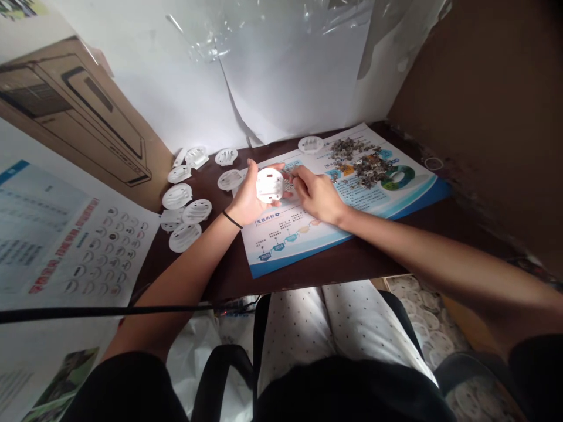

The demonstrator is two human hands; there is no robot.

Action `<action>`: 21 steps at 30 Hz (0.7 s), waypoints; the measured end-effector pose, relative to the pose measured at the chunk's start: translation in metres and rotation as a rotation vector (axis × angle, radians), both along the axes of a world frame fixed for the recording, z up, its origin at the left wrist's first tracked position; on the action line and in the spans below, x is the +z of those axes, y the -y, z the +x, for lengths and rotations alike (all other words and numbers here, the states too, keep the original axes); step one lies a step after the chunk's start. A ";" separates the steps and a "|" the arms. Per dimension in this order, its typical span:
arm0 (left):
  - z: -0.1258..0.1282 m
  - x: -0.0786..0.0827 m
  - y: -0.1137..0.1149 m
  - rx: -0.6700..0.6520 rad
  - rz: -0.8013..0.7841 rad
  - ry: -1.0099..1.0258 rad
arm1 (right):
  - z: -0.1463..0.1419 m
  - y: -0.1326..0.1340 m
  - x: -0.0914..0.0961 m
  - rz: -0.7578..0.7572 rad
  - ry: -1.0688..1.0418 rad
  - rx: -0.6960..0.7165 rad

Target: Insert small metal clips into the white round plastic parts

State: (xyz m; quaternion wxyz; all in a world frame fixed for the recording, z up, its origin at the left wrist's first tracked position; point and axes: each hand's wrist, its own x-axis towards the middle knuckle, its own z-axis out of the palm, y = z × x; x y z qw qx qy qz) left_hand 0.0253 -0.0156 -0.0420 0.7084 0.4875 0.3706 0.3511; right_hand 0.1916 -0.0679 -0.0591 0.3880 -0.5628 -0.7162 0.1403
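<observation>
A round white plastic disc (270,185) with slots and ridges lies in my left hand (247,198), its thumb and fingers closed around the edge. My right hand (317,192) is just to the right of the disc, fingers curled in a pinch. Whatever sits between those fingertips is too small or hidden to make out. A heap of small metal pieces (373,169) rests on the printed sheet (272,258) beyond my right hand. One more white disc (310,145) lies at the sheet's far edge.
Several white discs (176,196) are scattered on the dark table (229,275) at left. A cardboard box (83,117) stands behind them. A black cable (97,313) crosses at lower left. Below right, a box holds many white discs (424,319). A clear ring (433,163) lies far right.
</observation>
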 end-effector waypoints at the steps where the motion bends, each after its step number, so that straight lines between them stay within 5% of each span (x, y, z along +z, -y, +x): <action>1: 0.000 -0.001 -0.001 -0.004 0.006 -0.004 | 0.000 0.000 0.000 -0.002 -0.003 0.005; 9: -0.001 -0.006 -0.014 -0.033 0.047 -0.075 | 0.006 -0.005 0.003 0.062 -0.005 0.021; 21: 0.006 0.000 -0.001 -0.025 0.006 0.009 | 0.009 -0.016 -0.009 0.061 -0.014 0.032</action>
